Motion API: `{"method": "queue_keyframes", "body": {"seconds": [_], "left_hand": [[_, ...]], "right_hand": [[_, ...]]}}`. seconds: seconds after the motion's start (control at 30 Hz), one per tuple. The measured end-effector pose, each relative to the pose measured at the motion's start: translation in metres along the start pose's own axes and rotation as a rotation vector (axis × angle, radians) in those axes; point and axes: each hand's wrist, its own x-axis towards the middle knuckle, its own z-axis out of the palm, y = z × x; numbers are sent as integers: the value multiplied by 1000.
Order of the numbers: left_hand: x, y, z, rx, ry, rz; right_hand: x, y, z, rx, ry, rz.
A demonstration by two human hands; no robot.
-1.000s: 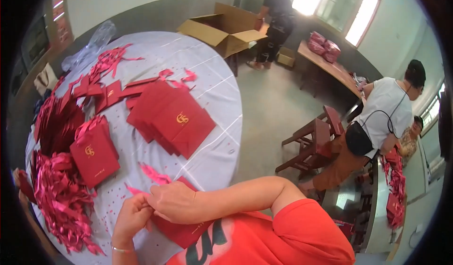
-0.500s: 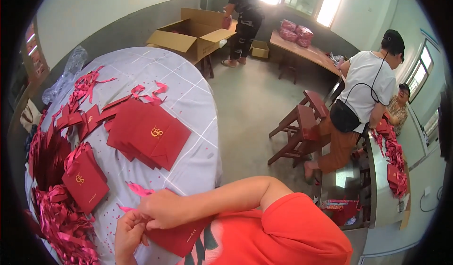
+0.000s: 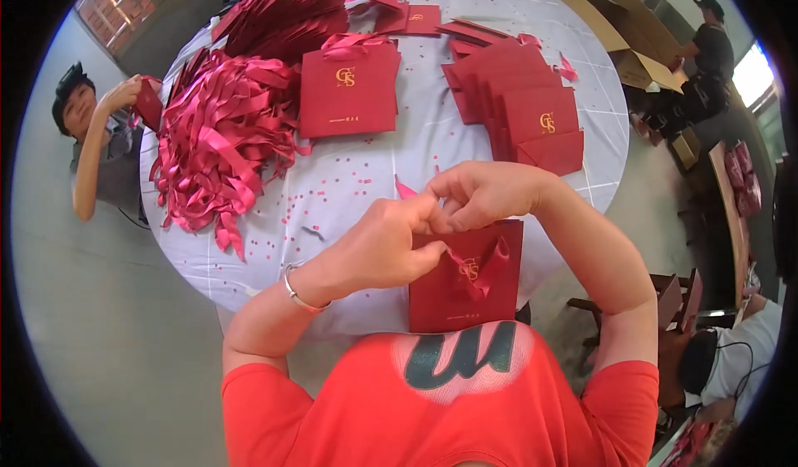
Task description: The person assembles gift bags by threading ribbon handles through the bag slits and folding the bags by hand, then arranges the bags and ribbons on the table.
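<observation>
White tablecloth (image 3: 428, 126) bears heaped pink ribbons (image 3: 220, 139) and red bags (image 3: 349, 97).

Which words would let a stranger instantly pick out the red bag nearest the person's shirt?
Start at the white-covered round table. At its near edge, just beyond the orange-red shirt, find the red bag right by the left hand and right hand. Unlike the other bags farther in, a ribbon lies across its gold emblem.
</observation>
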Motion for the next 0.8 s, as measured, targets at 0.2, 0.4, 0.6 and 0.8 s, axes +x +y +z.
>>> {"method": "queue_keyframes", "body": {"seconds": [0.2,0.4,0.6,0.8], "left_hand": [[-2,-3,-7,90,-17,42],[2,-9,-7,175,6,94],[3,-8,-3,96,-14,10],[4,-11,-2,197,3,92]], "right_hand": [[8,-5,10,242,91,103],[8,-1,18,256,223,112],[4,10,12,282,206,76],[8,14,17,322,263,25]]}}
